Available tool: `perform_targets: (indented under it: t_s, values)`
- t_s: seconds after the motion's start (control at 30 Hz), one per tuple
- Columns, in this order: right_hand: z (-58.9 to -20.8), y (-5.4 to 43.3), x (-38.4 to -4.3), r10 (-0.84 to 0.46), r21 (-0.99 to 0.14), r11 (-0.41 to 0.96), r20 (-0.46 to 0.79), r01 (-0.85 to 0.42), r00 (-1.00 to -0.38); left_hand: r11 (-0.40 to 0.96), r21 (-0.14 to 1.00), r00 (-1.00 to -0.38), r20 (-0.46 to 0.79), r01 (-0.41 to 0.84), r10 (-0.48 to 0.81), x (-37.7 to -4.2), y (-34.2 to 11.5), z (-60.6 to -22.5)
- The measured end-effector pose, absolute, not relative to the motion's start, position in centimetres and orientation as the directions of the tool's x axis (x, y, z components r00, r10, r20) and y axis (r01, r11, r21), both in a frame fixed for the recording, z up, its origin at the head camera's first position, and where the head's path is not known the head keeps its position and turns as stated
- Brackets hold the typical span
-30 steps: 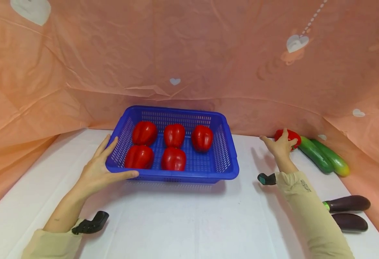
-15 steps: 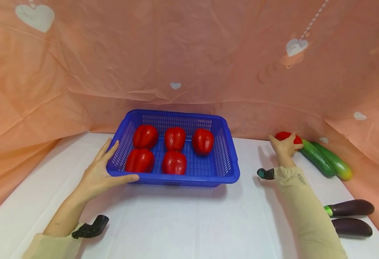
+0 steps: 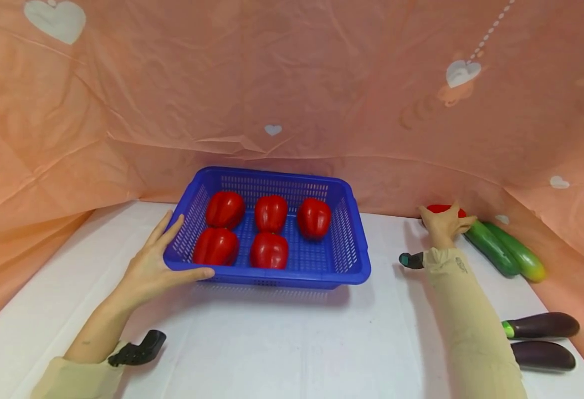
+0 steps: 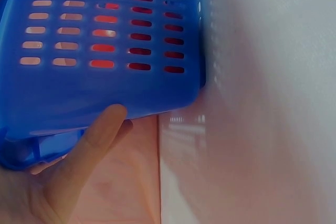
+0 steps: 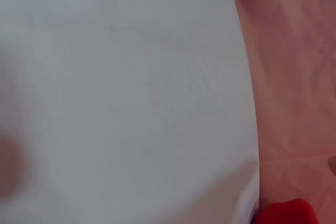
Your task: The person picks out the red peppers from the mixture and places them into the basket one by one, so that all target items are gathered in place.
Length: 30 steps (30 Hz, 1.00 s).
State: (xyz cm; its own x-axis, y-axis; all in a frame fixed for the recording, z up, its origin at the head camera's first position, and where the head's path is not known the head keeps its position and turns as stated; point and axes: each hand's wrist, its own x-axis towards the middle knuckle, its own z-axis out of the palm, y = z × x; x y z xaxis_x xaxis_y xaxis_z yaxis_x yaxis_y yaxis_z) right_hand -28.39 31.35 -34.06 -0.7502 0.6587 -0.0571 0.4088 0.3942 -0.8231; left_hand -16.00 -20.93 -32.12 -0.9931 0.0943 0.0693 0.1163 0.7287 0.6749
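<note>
A blue plastic basket (image 3: 344, 260) stands on the white table in the head view, with several red bell peppers (image 3: 215, 246) inside. At its front left corner is my left hand (image 3: 144, 271), fingers along the left side and thumb laid straight across the front rim. In the left wrist view the thumb (image 4: 86, 150) touches the basket wall (image 4: 110, 85). My right hand (image 3: 442, 223) reaches to the back right and grips another red bell pepper (image 3: 439, 209), mostly hidden beneath it. Only a red edge of this bell pepper (image 5: 289, 213) shows in the right wrist view.
Two green cucumbers (image 3: 493, 249) lie beside the gripped pepper, along the right side. Nearer are two dark eggplants (image 3: 546, 325), partly behind the right sleeve (image 3: 471, 327). An orange sheet with white hearts (image 3: 322, 100) hangs behind the white table (image 3: 272, 343).
My right hand has come down over the red bell pepper at the back right and its fingers have closed around it. The left hand stays at the basket corner. The head view has shifted slightly.
</note>
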Motion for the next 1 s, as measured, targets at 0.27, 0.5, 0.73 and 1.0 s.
perform_targets:
  t_s: [0.27, 0.5, 0.73, 1.0]
  values:
    - [-34.5, 31.8, -28.7, 0.629, -0.755, 0.516, 0.012, 0.405, -0.777, 0.725, 0.678, -0.993, 0.072, 0.118, 0.094, -16.0, -21.0, -32.3]
    - [-35.4, 32.3, -28.9, 0.611, -0.728, 0.593, 0.128, 0.344, -0.781, 0.736, 0.664, -0.992, 0.082, 0.127, 0.097, -16.1, -20.9, -32.1]
    - [-35.4, 33.0, -28.8, 0.589, -0.687, 0.634, 0.131, 0.355, -0.798, 0.731, 0.669, -0.991, 0.087, 0.133, 0.101, -16.1, -20.9, -32.1]
    - [-35.5, 33.4, -28.8, 0.530, -0.586, 0.728, 0.150, 0.356, -0.835, 0.730, 0.673, -0.992, 0.076, 0.123, 0.096, -16.0, -21.0, -32.2]
